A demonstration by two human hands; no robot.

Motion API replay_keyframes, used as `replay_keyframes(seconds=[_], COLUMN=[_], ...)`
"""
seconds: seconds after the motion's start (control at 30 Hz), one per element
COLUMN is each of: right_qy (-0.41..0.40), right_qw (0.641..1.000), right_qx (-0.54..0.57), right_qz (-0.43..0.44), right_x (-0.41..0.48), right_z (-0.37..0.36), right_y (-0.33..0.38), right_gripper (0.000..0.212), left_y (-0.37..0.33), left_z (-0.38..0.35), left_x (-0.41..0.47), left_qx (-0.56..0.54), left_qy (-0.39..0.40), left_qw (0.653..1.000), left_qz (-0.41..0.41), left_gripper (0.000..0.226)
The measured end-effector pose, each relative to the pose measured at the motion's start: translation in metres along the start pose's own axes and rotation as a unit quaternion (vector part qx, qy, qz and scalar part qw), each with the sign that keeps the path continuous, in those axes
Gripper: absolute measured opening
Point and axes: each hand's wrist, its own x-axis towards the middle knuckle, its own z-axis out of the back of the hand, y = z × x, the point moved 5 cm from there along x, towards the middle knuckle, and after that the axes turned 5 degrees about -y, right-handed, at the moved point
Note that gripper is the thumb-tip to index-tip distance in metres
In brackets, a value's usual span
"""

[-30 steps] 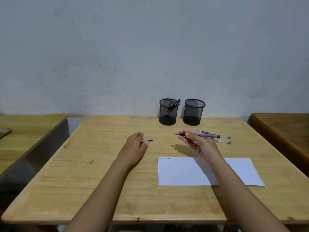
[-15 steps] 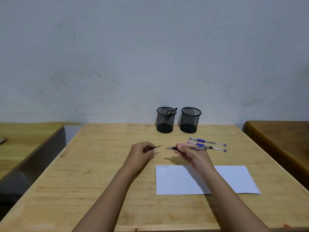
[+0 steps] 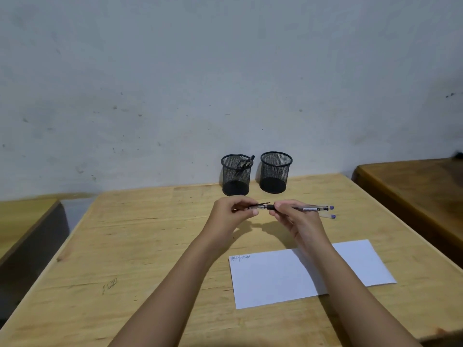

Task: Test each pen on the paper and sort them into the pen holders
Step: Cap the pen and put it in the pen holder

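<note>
Pen (image 3: 309,209) pinched in right hand (image 3: 295,221) fingers above desk (image 3: 150,246); left hand (image 3: 230,216) fingers pinch small dark cap (image 3: 260,204) at its tip end.

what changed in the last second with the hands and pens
The left hand, pinching a small dark cap, moved right to meet the tip of the black-gripped clear pen held by the right hand; they were apart before. Unchanged: two blue-ended pens on the wooden table, the white paper sheet, both black mesh pen holders.
</note>
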Motion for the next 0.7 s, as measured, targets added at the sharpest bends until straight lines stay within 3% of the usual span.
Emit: replay_keyframes(seconds=[0.2,0.4,0.7], right_qy=[0.002,-0.028,-0.201], right_qw=[1.000,0.999,0.967], right_qx=[0.006,-0.011,-0.002], right_qz=[0.019,0.045,0.158], right_x=[0.012,0.009,-0.042], right_z=[0.009,0.028,0.104], right_y=[0.021,0.054,0.116], right_gripper=[0.006,0.009,0.008], left_y=[-0.010,-0.027,-0.075], left_z=[-0.020,-0.054,-0.158], left_x=[0.030,0.047,0.015], left_qx=[-0.006,0.005,-0.091], left_qy=[0.080,0.096,0.096], left_qw=[0.997,0.994,0.987], left_qz=[-0.023,-0.048,-0.095], left_gripper=[0.015,0.018,0.017])
